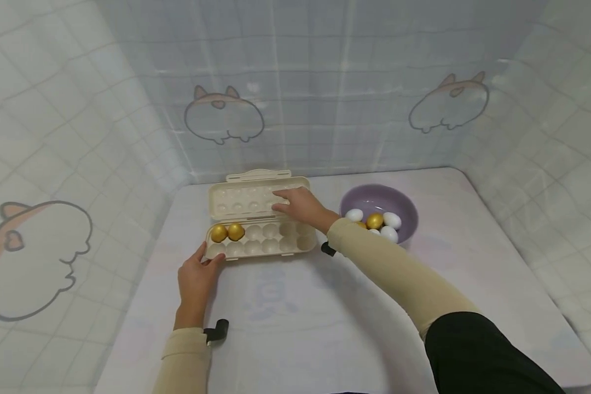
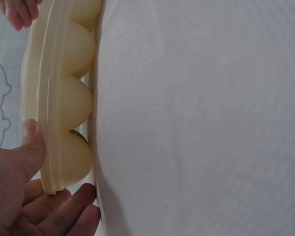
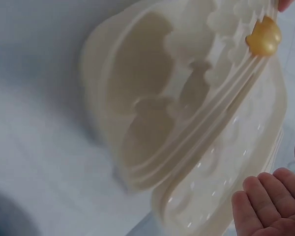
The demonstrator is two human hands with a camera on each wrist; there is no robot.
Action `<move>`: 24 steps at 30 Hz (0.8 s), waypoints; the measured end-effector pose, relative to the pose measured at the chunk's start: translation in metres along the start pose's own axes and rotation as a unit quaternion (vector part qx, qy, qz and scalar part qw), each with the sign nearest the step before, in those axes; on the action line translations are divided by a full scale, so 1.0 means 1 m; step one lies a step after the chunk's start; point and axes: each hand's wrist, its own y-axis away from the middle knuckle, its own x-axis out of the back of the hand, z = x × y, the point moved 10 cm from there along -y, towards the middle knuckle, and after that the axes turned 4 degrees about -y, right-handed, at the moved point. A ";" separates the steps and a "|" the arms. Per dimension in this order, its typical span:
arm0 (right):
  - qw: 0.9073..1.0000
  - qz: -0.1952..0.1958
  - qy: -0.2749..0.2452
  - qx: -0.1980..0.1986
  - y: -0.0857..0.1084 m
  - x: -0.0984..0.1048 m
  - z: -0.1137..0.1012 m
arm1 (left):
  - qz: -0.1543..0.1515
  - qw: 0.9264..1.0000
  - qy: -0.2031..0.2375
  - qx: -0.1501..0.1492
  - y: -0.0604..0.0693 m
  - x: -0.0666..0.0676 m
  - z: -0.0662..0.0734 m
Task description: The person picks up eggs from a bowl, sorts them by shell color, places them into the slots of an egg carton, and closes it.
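An egg carton (image 1: 261, 247) of cream plastic lies with its lid (image 1: 246, 200) folded back behind it. Two golden eggs (image 1: 227, 232) sit side by side in the back row at its left end; the other cups I can see hold nothing. My left hand (image 1: 197, 278) grips the near left corner, its thumb (image 2: 32, 147) on the rim and the fingers around the end. Over the lid's right part hovers my right hand (image 1: 302, 207), fingers extended and nothing in them. The right wrist view shows its spread fingers (image 3: 273, 201) apart from the lid.
A purple bowl (image 1: 410, 210) stands right of the carton, close to my right forearm, with several white eggs (image 1: 392, 220) and golden eggs (image 1: 375, 221) in it. A white cloth covers the table (image 1: 276, 328). Patterned curtains (image 1: 315, 109) close off the back and sides.
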 end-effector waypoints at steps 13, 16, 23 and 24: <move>0.998 0.041 0.018 -0.048 0.023 0.043 0.041 | 0.009 1.000 -0.008 -0.010 -0.006 0.002 -0.004; 0.996 0.055 0.028 -0.060 0.031 0.056 0.056 | 0.010 1.000 -0.005 -0.013 -0.006 0.002 -0.004; 0.992 0.060 0.021 -0.113 0.057 0.086 0.095 | 0.004 1.000 -0.001 -0.008 -0.006 0.005 -0.006; 0.991 0.062 0.018 -0.119 0.062 0.091 0.099 | 0.009 1.000 -0.002 -0.012 -0.005 0.006 -0.006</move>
